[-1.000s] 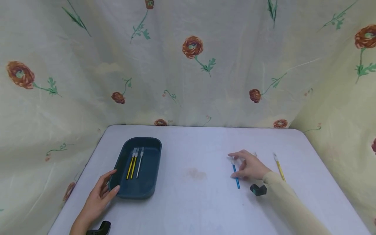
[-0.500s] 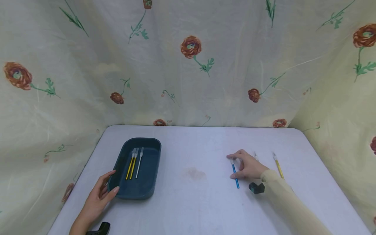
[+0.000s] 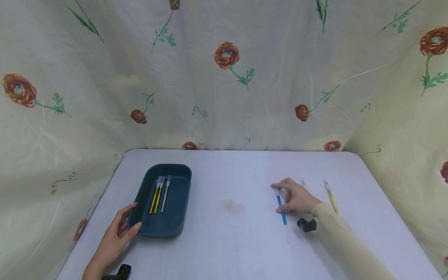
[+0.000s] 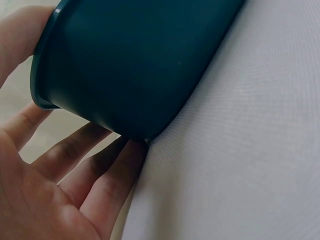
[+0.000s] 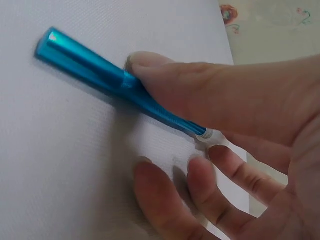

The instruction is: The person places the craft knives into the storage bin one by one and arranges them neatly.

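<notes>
My left hand (image 3: 111,241) grips the near left corner of a dark teal tray (image 3: 175,229). In the left wrist view the thumb lies at the rim and the fingers touch the outer wall. Two yellow craft knives (image 3: 156,198) and a silver one (image 3: 165,198) lie in the tray, pale caps pointing away. My right hand (image 3: 295,197) holds a blue craft knife (image 5: 90,62) lying on the table. Its thumb presses the metallic handle and the index finger reaches the clear capped end. The other fingers are bent beside it; the cap is partly hidden.
Right of my right hand lies another yellow craft knife (image 3: 331,198). A pale tip (image 3: 305,185) of one more slim tool shows behind the hand, its rest covered. The white table (image 3: 224,241) is bordered by a flowered curtain (image 3: 266,97).
Both hands keep nearly the same place on the tray and the blue craft knife. The head view has shifted very slightly.
</notes>
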A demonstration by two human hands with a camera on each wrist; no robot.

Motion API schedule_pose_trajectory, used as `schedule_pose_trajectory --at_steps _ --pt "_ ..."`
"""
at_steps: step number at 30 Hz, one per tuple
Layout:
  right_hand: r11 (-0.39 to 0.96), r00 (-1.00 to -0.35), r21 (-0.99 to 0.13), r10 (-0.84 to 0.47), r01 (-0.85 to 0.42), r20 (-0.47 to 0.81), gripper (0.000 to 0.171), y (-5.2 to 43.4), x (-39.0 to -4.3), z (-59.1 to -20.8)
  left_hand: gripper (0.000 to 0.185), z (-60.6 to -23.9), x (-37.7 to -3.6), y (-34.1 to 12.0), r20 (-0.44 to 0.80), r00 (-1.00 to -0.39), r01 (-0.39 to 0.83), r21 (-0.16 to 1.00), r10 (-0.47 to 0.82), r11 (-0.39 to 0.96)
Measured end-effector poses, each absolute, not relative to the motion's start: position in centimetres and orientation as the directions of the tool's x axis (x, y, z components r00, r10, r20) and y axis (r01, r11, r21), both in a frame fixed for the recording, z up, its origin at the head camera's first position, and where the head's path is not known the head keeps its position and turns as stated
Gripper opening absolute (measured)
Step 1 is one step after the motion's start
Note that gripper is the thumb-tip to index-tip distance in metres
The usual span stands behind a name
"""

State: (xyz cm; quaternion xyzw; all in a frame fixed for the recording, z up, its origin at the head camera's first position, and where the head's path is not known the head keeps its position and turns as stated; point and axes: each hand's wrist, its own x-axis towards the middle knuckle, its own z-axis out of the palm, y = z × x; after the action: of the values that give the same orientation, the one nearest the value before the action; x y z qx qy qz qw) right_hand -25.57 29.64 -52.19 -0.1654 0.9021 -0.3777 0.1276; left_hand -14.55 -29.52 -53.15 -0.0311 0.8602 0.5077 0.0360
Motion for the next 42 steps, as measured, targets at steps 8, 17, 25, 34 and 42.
schedule_pose_trajectory --at_steps 8,17,25,34,42 --pt "0.654 -0.920 -0.735 -0.375 -0.178 -0.112 0.088 29.7 -25.3 -52.1 0.083 -53.2 -14.6 -29.6 -0.102 -0.995 -0.096 0.871 -0.015 0.483" --pt "0.663 -0.934 -0.733 -0.338 -0.150 -0.114 0.089 29.7 -24.8 -52.1 0.082 -53.2 -14.6 -29.6 -0.094 -0.996 -0.087 0.872 -0.011 0.482" --pt "0.670 -0.944 -0.726 -0.318 -0.156 -0.091 0.088 29.7 -24.4 -52.2 0.083 -53.3 -14.6 -29.7 -0.103 -0.995 -0.098 0.869 -0.018 0.484" --pt "0.673 -0.943 -0.707 -0.331 -0.219 -0.023 0.080 29.6 -24.1 -51.8 0.082 -53.1 -14.6 -29.6 -0.100 -0.995 -0.096 0.868 -0.017 0.487" --pt "0.646 -0.948 -0.736 -0.317 -0.202 -0.019 0.078 29.3 -23.9 -51.7 0.083 -53.3 -14.6 -29.7 -0.109 -0.994 -0.104 0.867 -0.019 0.488"
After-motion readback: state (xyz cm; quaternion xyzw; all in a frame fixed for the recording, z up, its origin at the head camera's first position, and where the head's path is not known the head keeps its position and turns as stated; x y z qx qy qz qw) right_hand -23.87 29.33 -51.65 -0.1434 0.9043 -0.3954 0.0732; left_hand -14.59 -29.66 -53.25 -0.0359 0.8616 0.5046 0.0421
